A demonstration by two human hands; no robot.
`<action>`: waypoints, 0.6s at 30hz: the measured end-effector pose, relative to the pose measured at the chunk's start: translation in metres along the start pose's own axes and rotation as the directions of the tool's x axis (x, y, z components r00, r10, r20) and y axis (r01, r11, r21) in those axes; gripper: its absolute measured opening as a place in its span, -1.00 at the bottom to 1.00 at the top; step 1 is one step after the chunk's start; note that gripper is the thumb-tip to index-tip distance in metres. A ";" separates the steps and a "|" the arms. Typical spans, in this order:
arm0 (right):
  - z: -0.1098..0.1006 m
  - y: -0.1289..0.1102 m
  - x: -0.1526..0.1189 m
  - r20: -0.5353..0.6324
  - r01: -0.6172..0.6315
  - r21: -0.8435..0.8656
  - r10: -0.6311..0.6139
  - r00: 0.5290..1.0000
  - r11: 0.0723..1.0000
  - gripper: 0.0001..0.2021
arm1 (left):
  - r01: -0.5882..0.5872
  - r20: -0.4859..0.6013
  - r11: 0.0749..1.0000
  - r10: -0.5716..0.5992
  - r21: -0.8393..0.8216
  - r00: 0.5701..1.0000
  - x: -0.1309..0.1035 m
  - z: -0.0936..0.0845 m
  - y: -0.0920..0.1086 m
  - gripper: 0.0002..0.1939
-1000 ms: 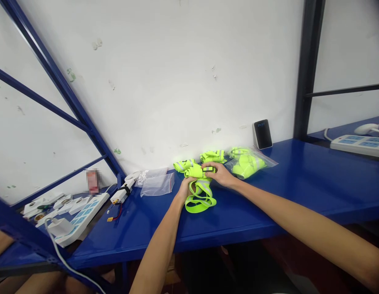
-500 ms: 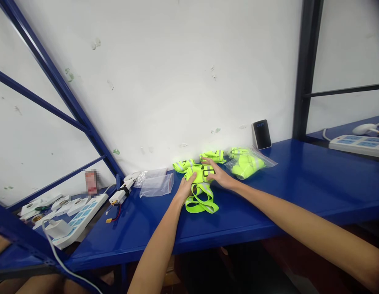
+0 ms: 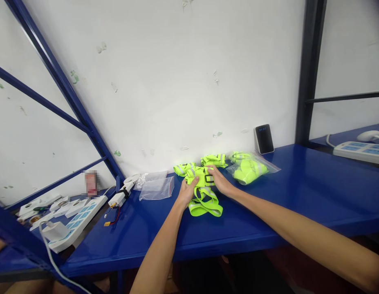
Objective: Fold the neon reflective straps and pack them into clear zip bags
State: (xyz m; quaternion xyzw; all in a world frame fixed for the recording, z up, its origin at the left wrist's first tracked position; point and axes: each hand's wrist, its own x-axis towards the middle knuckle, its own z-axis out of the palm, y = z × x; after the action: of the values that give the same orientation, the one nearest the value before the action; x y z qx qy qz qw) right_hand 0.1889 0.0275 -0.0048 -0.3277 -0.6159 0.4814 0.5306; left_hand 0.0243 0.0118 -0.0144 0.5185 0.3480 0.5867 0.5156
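Observation:
A neon-yellow strap bundle (image 3: 200, 177) with grey reflective stripes and a dark buckle is between my two hands above the blue table (image 3: 140, 241). My left hand (image 3: 188, 191) grips its left side, thumb on top. At the right side, beside the buckle, my right hand (image 3: 220, 180) has its fingers closed on the bundle. Loose strap loops (image 3: 205, 207) hang below onto the table. Behind are two more rolled yellow bundles, one at left (image 3: 180, 168) and one at right (image 3: 216, 160). Yellow straps in a clear bag (image 3: 250, 169) lie to the right.
Clear plastic bags (image 3: 157, 189) lie left of my hands, beside a white device (image 3: 118, 198) with wires. A black-faced clock (image 3: 264, 139) stands by the wall. Power strips are at far left (image 3: 81, 220) and far right (image 3: 359, 150). Blue frame posts rise at left.
My right hand has lowered its raised fingers and closed them on the bundle's right side. The view has shifted slightly, and the hanging loops sit a little further right.

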 end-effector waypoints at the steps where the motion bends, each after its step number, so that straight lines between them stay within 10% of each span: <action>1: -0.001 0.002 0.002 0.010 -0.002 0.022 0.002 1.000 1.000 -0.68 | -0.001 -0.012 1.000 0.001 0.002 1.000 0.000 0.001 0.001 -0.47; 7: -0.005 -0.006 0.006 0.163 -0.127 0.299 0.080 0.983 0.946 -0.46 | -0.100 -0.079 0.994 0.097 -0.034 0.992 0.003 0.008 0.009 -0.38; 11: 0.002 -0.018 0.001 0.301 -0.168 0.448 0.029 0.953 0.878 -0.69 | -0.207 -0.082 0.976 0.201 -0.074 0.976 0.004 0.006 0.018 -0.28; 18: 0.001 -0.012 0.001 0.305 -0.325 0.385 0.213 0.928 0.864 -0.73 | -0.250 -0.186 0.968 0.244 -0.008 0.952 0.002 -0.002 0.025 -0.22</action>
State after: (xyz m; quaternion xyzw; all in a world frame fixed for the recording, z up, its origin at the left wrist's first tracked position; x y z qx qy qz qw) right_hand 0.1892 0.0240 0.0069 -0.2221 -0.5049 0.7124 0.4338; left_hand 0.0169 0.0087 0.0097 0.4935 0.3171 0.6973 0.4120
